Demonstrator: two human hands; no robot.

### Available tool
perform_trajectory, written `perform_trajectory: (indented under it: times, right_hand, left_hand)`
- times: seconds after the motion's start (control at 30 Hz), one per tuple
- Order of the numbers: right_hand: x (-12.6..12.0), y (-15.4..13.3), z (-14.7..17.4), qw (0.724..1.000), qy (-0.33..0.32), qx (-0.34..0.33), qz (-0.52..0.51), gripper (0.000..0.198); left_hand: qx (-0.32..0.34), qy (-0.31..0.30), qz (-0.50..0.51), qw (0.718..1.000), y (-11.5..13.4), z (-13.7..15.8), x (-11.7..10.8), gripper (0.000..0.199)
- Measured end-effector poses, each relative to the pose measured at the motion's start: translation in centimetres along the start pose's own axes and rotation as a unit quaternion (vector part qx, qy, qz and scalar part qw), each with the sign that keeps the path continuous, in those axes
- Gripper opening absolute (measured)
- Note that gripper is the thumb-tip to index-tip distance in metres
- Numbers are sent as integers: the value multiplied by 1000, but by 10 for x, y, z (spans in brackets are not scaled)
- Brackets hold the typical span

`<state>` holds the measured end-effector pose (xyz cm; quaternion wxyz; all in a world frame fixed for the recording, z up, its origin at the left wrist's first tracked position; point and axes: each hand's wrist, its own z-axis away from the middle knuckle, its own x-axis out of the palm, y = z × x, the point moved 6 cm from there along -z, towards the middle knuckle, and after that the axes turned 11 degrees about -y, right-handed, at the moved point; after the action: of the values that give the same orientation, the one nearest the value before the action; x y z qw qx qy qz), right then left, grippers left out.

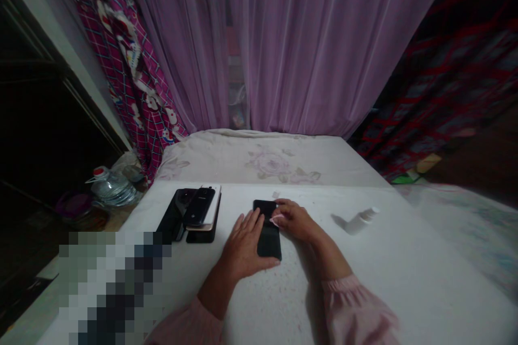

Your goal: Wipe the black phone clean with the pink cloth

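Observation:
A dark smartphone (268, 242) lies flat on the white cloth between my hands. My left hand (245, 248) rests along its left side, fingers stretched out, with the thumb at the phone's lower edge. On the phone's right side, my right hand (297, 222) pinches a small pale pink piece of cloth (277, 219) against the screen; most of that cloth is hidden by the fingers. To the left sits a stack of phones, with a dark phone (201, 206) on top of a white one (213, 206). Beside the stack lies another black phone (172, 215).
A small white bottle (362, 221) stands on the right of the white tablecloth (404, 259). Purple curtains (315, 54) hang behind the table. On the left, below table level, is a clear plastic jug (113, 187) with a red cap. Part of the lower left is pixelated.

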<state>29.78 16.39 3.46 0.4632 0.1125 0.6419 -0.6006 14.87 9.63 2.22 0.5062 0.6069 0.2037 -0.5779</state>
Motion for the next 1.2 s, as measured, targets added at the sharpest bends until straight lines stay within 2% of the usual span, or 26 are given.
perform_trajectory:
  times: [0.13, 0.23, 0.33, 0.47, 0.63, 0.73, 0.87, 1.03, 1.2]
  right_hand:
    - [0, -2, -6, 996, 86, 21, 29, 15]
    - [2, 0, -8, 995, 100, 21, 17, 15]
    - [2, 5, -7, 998, 68, -3, -18, 11]
    - [3, 7, 0, 998, -22, -31, -57, 8]
    - [4, -1, 11, 990, -110, -33, -84, 13]
    - [3, -5, 14, 989, -124, -21, -81, 13]
    - [2, -4, 11, 993, -95, -14, -62, 11]
    - [0, 3, 2, 999, 6, 3, -50, 5]
    - [1, 3, -5, 996, 88, 20, -7, 9]
  left_hand:
    - [-1, -6, 2, 1000, 2, 1, -2, 107]
    - [-3, -10, 2, 1000, 1, 1, -2, 108]
    - [8, 4, 5, 1000, 0, 1, -1, 106]
    - [15, 18, 4, 1000, -1, 0, 2, 106]
    - [3, 17, 0, 1000, 0, 0, 2, 105]
    - [6, 23, 0, 1000, -1, 0, 2, 105]
    - [11, 24, -1, 1000, -3, -2, 4, 105]
    - [9, 8, -1, 1000, -3, -1, 3, 106]
    - [1, 5, -7, 1000, -1, 0, 0, 104]
